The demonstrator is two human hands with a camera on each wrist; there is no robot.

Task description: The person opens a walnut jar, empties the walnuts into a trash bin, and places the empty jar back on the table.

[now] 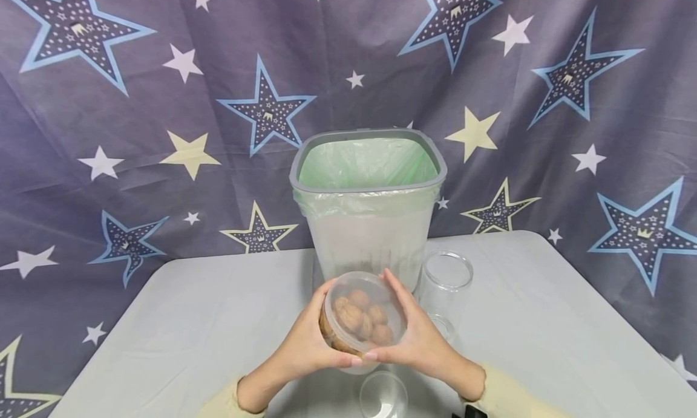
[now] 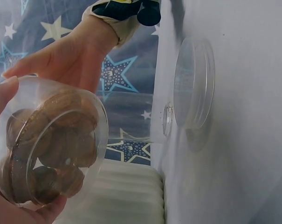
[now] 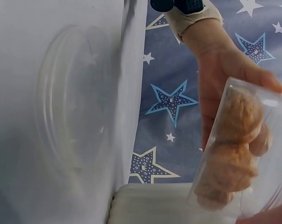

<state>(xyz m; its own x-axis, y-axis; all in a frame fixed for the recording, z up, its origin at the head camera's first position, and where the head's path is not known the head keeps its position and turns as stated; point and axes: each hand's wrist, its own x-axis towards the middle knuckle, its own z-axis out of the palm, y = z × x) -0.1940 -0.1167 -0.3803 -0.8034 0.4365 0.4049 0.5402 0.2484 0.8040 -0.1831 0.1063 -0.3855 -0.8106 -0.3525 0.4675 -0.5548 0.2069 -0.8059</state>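
A clear round container (image 1: 353, 345) of walnuts (image 1: 350, 317) is held between both hands above the table, tilted, a translucent lid or end facing the head view. My left hand (image 1: 305, 339) grips its left side, thumb along the lower edge. On the right side my right hand (image 1: 419, 336) grips it, thumb tip near the left one. Walnuts (image 2: 57, 149) show through the plastic in the left wrist view, and walnuts (image 3: 234, 149) lie against one side in the right wrist view.
Behind the hands stands a white bin (image 1: 370, 236) with a green liner. An empty clear jar (image 1: 448, 282) is right of it. A clear round lid or dish (image 1: 383, 395) lies near the front of the grey-white table (image 1: 234, 321). A star-patterned cloth (image 1: 327, 55) hangs behind.
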